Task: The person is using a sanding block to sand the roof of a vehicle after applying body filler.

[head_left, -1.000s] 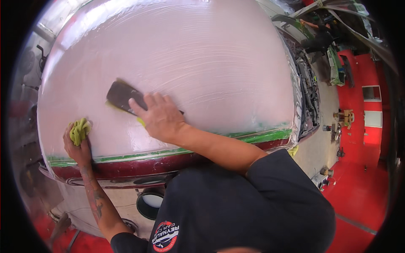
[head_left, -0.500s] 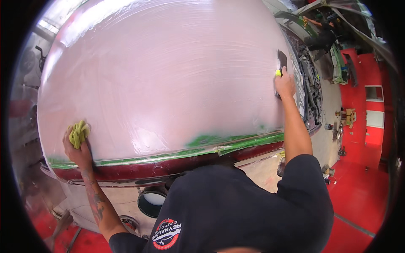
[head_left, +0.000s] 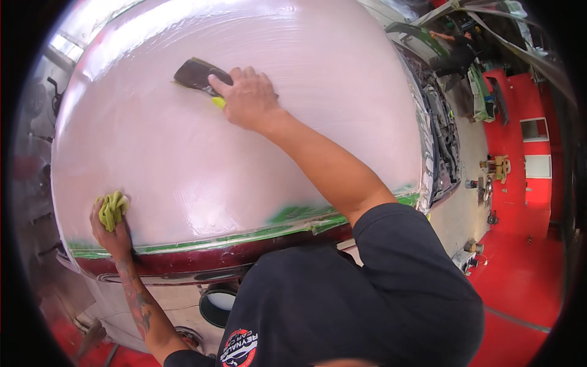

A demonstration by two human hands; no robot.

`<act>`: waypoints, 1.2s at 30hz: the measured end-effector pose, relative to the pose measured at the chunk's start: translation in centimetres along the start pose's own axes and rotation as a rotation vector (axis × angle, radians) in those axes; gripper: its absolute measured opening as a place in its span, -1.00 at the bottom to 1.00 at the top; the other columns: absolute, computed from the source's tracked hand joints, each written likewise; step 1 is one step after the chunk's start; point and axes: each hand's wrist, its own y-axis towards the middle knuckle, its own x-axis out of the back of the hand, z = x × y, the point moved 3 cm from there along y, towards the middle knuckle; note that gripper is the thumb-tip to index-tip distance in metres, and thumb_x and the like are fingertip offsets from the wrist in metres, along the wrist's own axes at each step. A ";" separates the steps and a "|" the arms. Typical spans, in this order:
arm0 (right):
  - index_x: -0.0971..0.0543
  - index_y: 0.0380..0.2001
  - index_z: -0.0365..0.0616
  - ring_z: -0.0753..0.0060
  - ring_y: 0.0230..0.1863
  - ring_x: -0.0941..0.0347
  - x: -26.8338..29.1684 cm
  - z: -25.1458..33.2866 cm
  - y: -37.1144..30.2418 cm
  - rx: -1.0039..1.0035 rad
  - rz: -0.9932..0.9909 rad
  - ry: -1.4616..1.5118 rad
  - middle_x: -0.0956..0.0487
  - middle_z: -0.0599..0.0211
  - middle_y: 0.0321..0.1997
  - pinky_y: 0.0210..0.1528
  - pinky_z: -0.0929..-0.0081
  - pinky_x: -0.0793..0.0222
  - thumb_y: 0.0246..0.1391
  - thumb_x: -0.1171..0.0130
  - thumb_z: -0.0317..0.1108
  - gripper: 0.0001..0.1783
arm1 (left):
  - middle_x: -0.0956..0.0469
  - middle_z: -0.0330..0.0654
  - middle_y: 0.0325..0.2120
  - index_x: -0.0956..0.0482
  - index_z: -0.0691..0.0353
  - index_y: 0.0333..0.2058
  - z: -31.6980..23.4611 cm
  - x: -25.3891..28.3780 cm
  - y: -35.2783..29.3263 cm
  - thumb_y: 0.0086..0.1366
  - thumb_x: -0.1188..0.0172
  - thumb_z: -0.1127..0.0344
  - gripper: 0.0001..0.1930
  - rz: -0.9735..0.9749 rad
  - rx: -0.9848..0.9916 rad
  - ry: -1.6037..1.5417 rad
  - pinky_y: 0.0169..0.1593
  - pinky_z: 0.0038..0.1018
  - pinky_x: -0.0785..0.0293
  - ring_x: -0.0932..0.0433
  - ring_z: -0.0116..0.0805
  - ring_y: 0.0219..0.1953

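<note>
A broad, wet, pale pinkish car panel [head_left: 183, 153] spreads in front of me, with curved streaks across its far part. Green masking tape [head_left: 244, 236] runs along its near edge above dark red bodywork [head_left: 183, 260]. My right hand [head_left: 252, 101] is closed around a dark, flat sanding block [head_left: 199, 73] with a bright yellow piece under the fingers. The block lies against the panel, left of its middle. At the near left corner, my left hand [head_left: 115, 242] grips a crumpled yellow-green cloth [head_left: 112, 211], resting on the panel; some fingers are hidden behind the cloth.
Exposed mechanical parts [head_left: 443, 131] line the panel's right end. A dark bucket [head_left: 205, 306] with pale contents stands on the floor below the near edge. Another person [head_left: 455, 55] works at the far right, beside red walls [head_left: 513, 208]. A small stand [head_left: 498, 165] holds items.
My right hand has swept the sanding block from the panel's right end far to the left. The left hand with its cloth stays at the near left corner.
</note>
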 end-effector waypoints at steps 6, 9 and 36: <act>-0.40 0.35 0.33 0.02 0.15 -0.45 3.3 -22.7 -6.0 -0.558 -0.004 -0.287 -0.52 0.17 0.14 0.18 0.05 -0.41 0.23 0.01 -0.17 -0.41 | -0.53 0.13 0.05 -0.51 0.34 0.11 1.5 0.7 -0.9 0.15 -0.18 0.43 -0.51 0.015 0.027 0.027 0.22 -0.10 -0.36 -0.48 0.15 0.13; -0.29 0.42 0.35 -0.06 0.23 -0.44 5.6 -34.3 -12.8 -1.000 0.162 -0.324 -0.49 0.10 0.24 0.25 0.02 -0.36 0.19 0.03 -0.06 -0.32 | -0.54 0.12 0.05 -0.51 0.33 0.10 0.9 0.5 -0.6 0.14 -0.17 0.43 -0.51 0.015 0.033 -0.008 0.22 -0.10 -0.36 -0.48 0.15 0.13; -0.35 0.38 0.26 -0.07 0.27 -0.37 4.4 -35.8 -9.8 -0.952 0.088 -0.304 -0.48 0.12 0.23 0.24 0.01 -0.35 0.24 0.01 -0.11 -0.39 | -0.52 0.13 0.06 -0.50 0.34 0.12 2.0 0.7 -1.2 0.11 -0.15 0.38 -0.47 0.001 0.079 -0.012 0.24 -0.09 -0.32 -0.46 0.16 0.15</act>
